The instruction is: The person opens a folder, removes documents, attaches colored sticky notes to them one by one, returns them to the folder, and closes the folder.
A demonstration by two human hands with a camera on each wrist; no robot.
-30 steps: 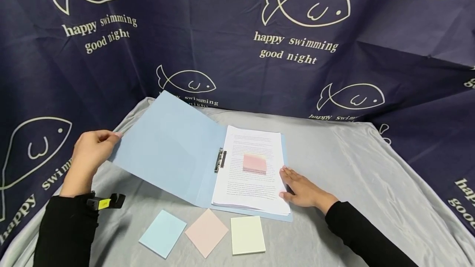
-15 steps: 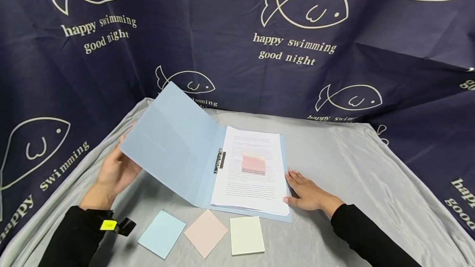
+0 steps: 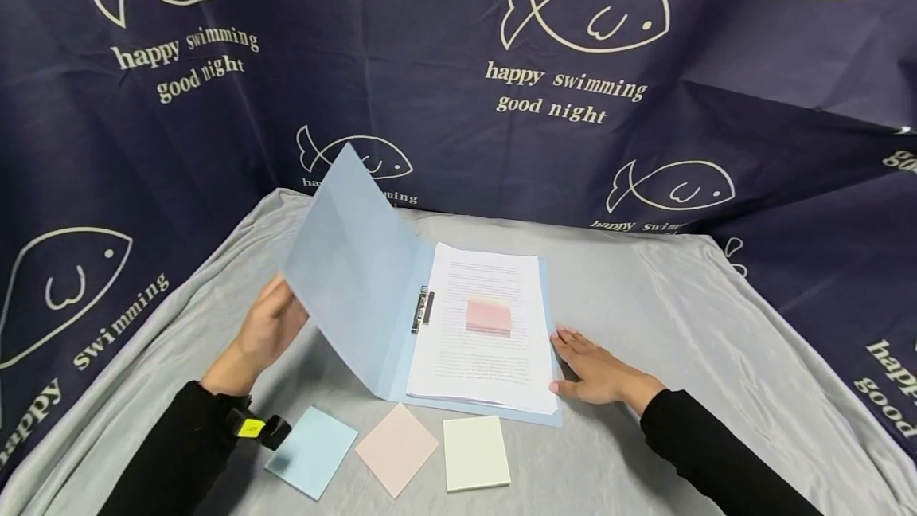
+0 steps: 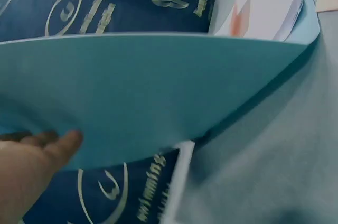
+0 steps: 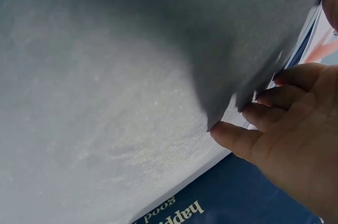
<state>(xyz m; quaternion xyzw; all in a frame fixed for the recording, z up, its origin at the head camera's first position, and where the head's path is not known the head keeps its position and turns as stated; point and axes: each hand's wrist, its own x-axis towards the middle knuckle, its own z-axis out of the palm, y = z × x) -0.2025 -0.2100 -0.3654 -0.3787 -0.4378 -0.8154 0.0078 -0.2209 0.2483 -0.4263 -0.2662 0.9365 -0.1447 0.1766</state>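
A light blue folder (image 3: 344, 285) lies with its left cover raised and tilted. My left hand (image 3: 267, 329) is at the cover's outer side near its left corner; in the left wrist view the fingers (image 4: 66, 147) lie against that outer face. On the folder's right half is a stack of printed paper (image 3: 476, 377), beside a metal clip (image 3: 423, 309) at the fold. A pink sticky note (image 3: 489, 317) sits on the top sheet. My right hand (image 3: 598, 369) rests spread on the cloth, fingertips right at the folder's right edge.
In front of the folder lie a blue sticky-note pad (image 3: 315, 452), a pink pad (image 3: 397, 450) turned like a diamond, and a pale green pad (image 3: 476, 454). Grey cloth (image 3: 645, 301) covers the table. A dark blue fish-print curtain (image 3: 430, 38) hangs behind.
My left hand has moved from the cover's left edge to behind it, then rightward, and the cover has risen steeper. The right hand stays nearly still at the folder's edge.
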